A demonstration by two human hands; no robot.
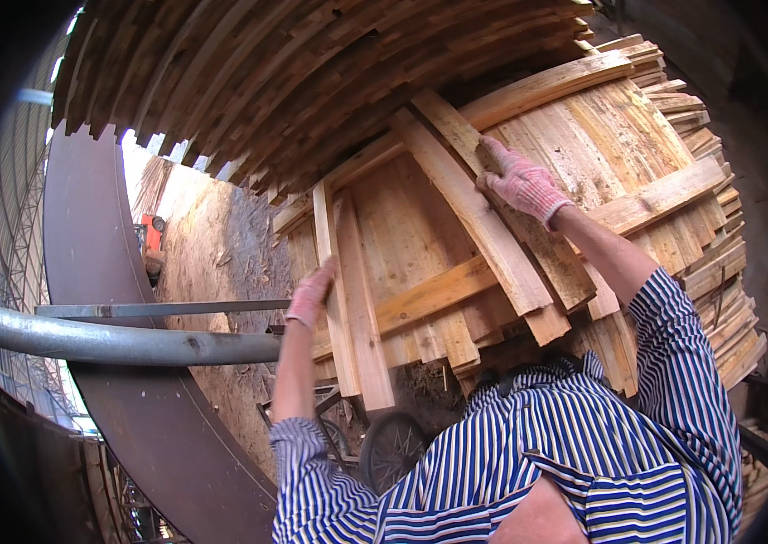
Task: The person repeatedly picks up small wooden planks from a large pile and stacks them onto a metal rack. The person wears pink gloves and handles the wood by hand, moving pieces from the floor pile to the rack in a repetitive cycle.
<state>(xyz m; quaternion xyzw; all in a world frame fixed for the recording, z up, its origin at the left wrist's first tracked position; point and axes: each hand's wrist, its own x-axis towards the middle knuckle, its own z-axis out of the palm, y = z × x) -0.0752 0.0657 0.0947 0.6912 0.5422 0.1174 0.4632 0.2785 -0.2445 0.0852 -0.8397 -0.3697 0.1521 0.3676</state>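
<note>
My left hand, in a pinkish knitted glove, grips the outer edge of a narrow wooden board. A second narrow board lies just right of it. My right hand, gloved alike, has its fingers around the right edge of a rough-edged wooden board. Beside that one, a paler board lies at a slant. All these boards rest across a stack of planks, over two long crosswise strips. The undersides of my fingers are hidden.
A tall pile of thin wooden strips rises at the far side. Left are a metal pipe and a curved brown beam. A spoked wheel stands below the boards. Something red sits on the ground farther off.
</note>
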